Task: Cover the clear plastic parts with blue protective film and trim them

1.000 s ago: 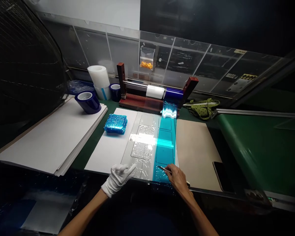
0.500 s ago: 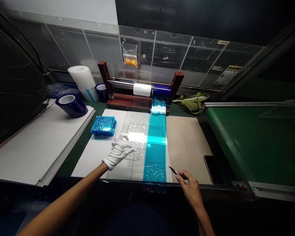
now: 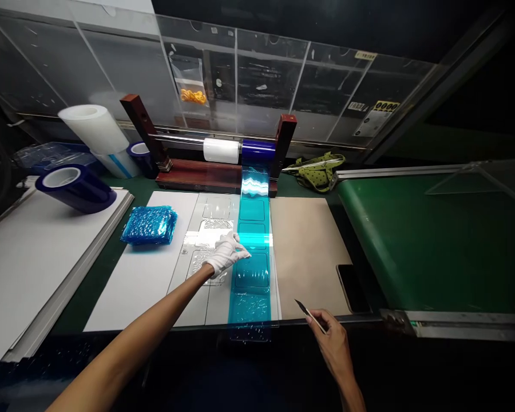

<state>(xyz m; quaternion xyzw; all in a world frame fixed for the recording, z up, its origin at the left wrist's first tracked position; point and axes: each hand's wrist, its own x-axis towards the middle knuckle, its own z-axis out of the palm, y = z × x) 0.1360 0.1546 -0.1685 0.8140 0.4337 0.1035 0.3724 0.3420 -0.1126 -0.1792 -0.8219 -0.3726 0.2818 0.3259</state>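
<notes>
Blue translucent plastic film (image 3: 249, 309) runs from a dark-blue roll (image 3: 258, 150); over it, my white-gloved left hand (image 3: 225, 254) is half curled, whether gripping I can't tell. My bare right hand (image 3: 332, 339) pinches a slim dark-tipped tool (image 3: 302, 307).

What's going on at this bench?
A person's gloved left hand is at the blue film strip, fingertips over its left part; whether they touch it is unclear. The bare right hand holds a slim pointed tool off to the strip's right. The strip runs from a blue roll on a wooden stand past the near table edge.
</notes>
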